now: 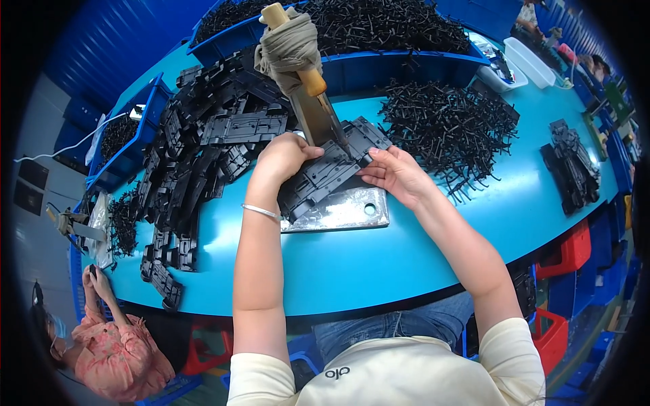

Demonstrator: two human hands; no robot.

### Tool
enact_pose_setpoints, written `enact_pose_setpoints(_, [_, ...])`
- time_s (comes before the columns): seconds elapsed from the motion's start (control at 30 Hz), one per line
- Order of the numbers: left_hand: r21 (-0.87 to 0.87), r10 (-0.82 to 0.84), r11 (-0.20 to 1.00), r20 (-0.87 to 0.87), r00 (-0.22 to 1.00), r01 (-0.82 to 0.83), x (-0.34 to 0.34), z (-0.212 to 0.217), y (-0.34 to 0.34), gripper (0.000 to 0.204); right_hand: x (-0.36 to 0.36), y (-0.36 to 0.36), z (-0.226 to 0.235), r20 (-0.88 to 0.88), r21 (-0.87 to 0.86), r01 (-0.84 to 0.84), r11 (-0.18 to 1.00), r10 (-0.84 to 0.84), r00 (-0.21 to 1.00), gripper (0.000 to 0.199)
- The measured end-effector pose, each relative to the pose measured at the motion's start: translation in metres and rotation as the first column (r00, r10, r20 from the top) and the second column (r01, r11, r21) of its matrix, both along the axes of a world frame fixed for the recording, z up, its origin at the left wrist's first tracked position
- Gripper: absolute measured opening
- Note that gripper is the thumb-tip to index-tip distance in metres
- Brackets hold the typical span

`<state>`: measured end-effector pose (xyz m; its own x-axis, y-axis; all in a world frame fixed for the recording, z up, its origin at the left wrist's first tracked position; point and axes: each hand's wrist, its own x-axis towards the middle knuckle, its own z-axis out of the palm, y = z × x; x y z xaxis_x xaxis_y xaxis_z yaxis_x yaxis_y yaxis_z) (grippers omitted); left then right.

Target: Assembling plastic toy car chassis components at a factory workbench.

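Note:
A black moulded plastic panel (323,177) lies tilted over a shiny metal base plate (345,211). My left hand (288,159) grips its upper left side, with the thumb along the edge. At the right end, my right hand (401,176) pinches the panel between thumb and fingers. Between my hands, the narrow tip of a bench tool (313,115) reaches down to the panel. Grey cloth is wound round that tool's wooden handle (290,51). Whether the tip touches the panel or a small piece on it, I cannot tell.
Many similar black panels (244,127) are heaped on the left. Thin black plastic pieces (450,128) form a pile on the right, before a blue bin (406,64) full of them. More panels (572,166) are stacked far right. Another person (122,352) sits at lower left.

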<state>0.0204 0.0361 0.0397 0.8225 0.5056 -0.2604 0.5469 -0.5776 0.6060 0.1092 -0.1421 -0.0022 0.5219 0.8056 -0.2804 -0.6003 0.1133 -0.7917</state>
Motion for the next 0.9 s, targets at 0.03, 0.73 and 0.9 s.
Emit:
enact_pose_setpoints(0.03, [0.034,0.027,0.999,-0.021,0.999,-0.027,0.0013,-0.0012,-0.0003,0.030,0.0003,0.0002,-0.0005,-0.003,-0.001,0.017,1.000,-0.017,1.000,0.025])
enact_pose_setpoints(0.73, [-0.037,0.032,0.999,0.024,0.999,-0.031,-0.0006,-0.0009,0.0044,0.029,-0.0020,0.0013,0.0028,-0.010,0.009,0.027,1.000,-0.027,1.000,0.018])
enact_pose_setpoints(0.9, [-0.054,0.031,0.998,0.018,0.999,-0.030,-0.0001,0.0028,0.0009,0.026,-0.0038,0.0020,0.0016,0.003,-0.011,0.041,0.999,-0.041,0.999,0.018])
